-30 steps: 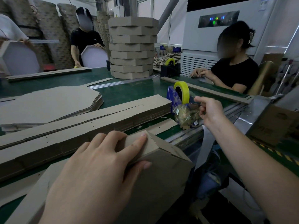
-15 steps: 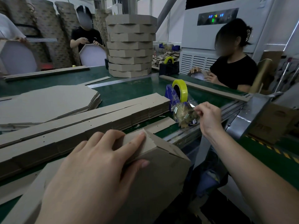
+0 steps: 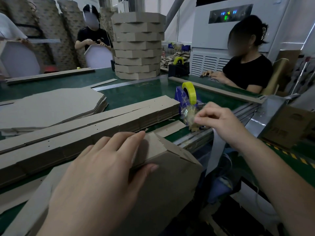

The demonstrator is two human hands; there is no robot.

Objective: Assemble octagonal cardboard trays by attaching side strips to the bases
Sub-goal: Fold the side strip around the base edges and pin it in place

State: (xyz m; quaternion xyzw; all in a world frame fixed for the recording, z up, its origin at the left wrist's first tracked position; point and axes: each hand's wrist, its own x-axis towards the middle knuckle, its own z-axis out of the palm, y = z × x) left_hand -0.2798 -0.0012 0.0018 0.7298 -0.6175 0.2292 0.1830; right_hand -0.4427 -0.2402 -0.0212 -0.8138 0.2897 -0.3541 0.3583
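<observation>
The big green table (image 3: 136, 94) holds everything close, so the work can be done sitting down. Far back on it stands a tall stack of finished trays (image 3: 138, 46), out of the way of busy hands. To the left lies a pile of flat bases (image 3: 51, 106), each with eight sides. In front of that lie long stacks of side strips (image 3: 85, 126), near enough to grab the next one.

The tray being made (image 3: 170, 181) sits at the near edge of the table, tipped up toward the person. A side strip is folded over its top edge. The left hand (image 3: 102, 176) lies on it with straight fingers pushing the strip down and the thumb on the base. I think this keeps the fold from springing open until it is stuck.

The right hand (image 3: 219, 121) reaches over to the blue tape holder (image 3: 180, 97). Its fingers are curled and its fingertips pinch together at the loose end of the yellow tape (image 3: 189, 92). The end itself is too thin and see-through to make out, but the hand looks set to pull off a piece.

A brown box (image 3: 289, 125) on the right has dark printed marks, too blurry to read. The white machine (image 3: 213, 40) has blue and green lights, with no words I can read.
</observation>
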